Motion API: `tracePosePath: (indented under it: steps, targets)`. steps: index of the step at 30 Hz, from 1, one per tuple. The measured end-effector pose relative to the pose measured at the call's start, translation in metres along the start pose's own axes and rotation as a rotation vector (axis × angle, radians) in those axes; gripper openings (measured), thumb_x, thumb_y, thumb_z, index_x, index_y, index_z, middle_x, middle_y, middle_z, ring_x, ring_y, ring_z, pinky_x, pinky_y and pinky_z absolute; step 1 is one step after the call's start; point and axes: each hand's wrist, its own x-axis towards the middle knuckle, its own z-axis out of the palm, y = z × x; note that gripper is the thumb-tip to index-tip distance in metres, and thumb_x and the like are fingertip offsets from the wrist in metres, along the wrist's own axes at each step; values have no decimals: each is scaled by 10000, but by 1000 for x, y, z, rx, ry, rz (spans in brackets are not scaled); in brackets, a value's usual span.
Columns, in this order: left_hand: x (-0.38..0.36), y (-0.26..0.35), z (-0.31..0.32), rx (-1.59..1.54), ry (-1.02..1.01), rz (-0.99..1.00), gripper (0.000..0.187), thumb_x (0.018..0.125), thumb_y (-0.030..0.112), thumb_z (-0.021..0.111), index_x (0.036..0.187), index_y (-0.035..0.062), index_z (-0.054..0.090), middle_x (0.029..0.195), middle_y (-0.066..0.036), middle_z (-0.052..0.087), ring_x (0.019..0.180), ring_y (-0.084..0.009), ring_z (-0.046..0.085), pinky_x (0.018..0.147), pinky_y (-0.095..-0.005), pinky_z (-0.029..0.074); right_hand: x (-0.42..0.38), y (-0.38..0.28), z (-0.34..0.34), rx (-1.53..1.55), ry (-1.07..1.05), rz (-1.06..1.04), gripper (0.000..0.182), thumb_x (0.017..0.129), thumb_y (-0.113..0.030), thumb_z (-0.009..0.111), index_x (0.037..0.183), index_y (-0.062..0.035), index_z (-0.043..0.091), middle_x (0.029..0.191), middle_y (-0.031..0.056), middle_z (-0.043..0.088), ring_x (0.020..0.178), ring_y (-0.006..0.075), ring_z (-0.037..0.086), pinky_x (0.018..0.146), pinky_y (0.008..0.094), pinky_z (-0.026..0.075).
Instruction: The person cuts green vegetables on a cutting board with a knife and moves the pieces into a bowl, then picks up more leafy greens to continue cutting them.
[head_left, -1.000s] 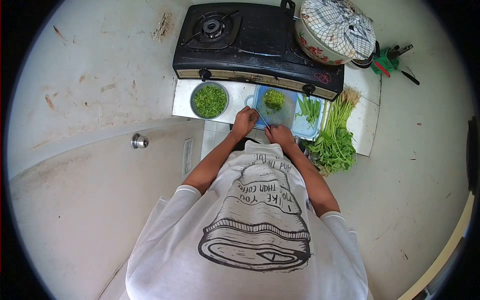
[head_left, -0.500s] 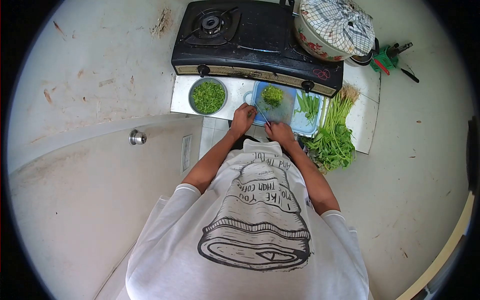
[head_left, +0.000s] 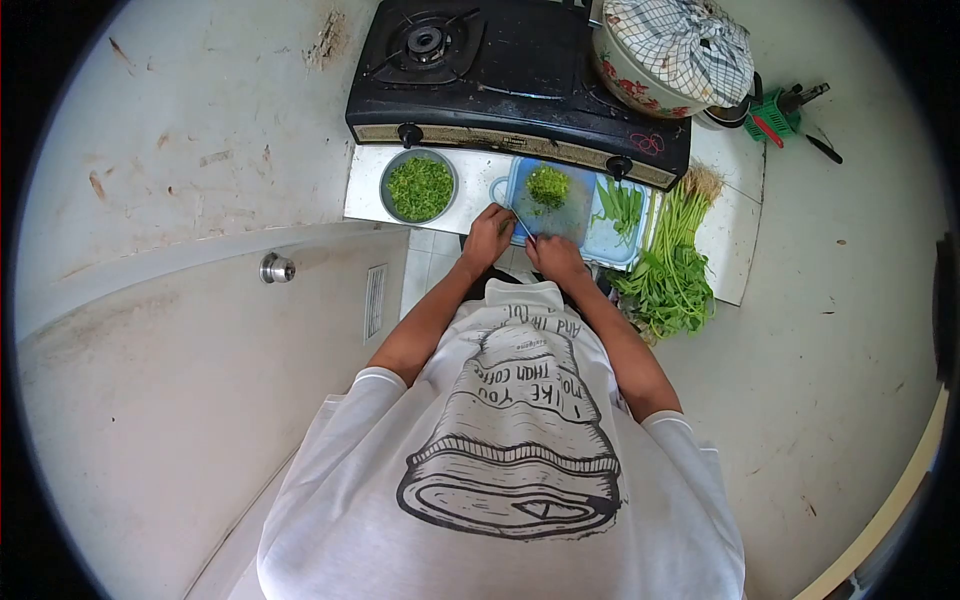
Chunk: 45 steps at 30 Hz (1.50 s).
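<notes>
My right hand [head_left: 557,260] is closed round the handle of a knife [head_left: 523,225], whose thin blade points up and left over the near left corner of the blue cutting board [head_left: 575,218]. Close to the blade, my left hand [head_left: 489,237] has its fingers curled at the board's left edge. A bit of green shows at its fingertips, mostly hidden by the hand. Farther up the board sits a small heap of chopped greens [head_left: 547,188]. To the right, cut green leaves [head_left: 621,206] lie in a light blue tray [head_left: 612,252].
A grey bowl [head_left: 384,200] of chopped greens stands at the left. Long leafy stalks [head_left: 672,260] lie right of the tray. Behind is a black gas stove [head_left: 530,60] with a cloth-topped floral pot [head_left: 640,90]. A green basket [head_left: 770,115] with utensils is at the far right.
My right hand and the knife have shifted slightly up and left, closer to my left hand. The whole view has moved a little; the heap and bowl look the same.
</notes>
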Motion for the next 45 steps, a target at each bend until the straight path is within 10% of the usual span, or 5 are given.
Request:
tracePosePath:
  steps: [45]
  targets:
    - [7,4,1,39,-21,-57,118,896,51,708,1002,0,717,916,-173,628,824,-380,659,768,-451,542,-9,16,-4,43,10,38,539,1040,-452,506,854,-15,759,755,268,708,712,461,716,706,557,587]
